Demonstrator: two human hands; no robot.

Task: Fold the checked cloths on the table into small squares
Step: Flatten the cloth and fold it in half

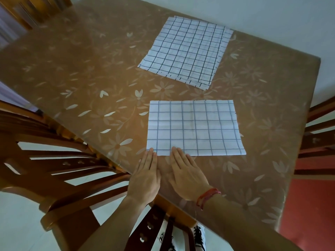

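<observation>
A white cloth with a thin dark check [194,127] lies flat as a wide rectangle on the near part of the brown flowered table [81,73]. My left hand [145,176] rests flat, fingers together, its fingertips touching the cloth's near left corner. My right hand [187,175], with a red thread band at the wrist, lies flat beside it, its fingertips on the cloth's near edge. Neither hand grips anything. A stack of unfolded checked cloths [186,49] lies farther back on the table, edges slightly offset.
A wooden chair back [59,160] stands close on the left by the table's near corner. Another wooden chair [319,134] stands at the right edge. A chair slat and a dark-laced shoe [198,236] show below the table corner.
</observation>
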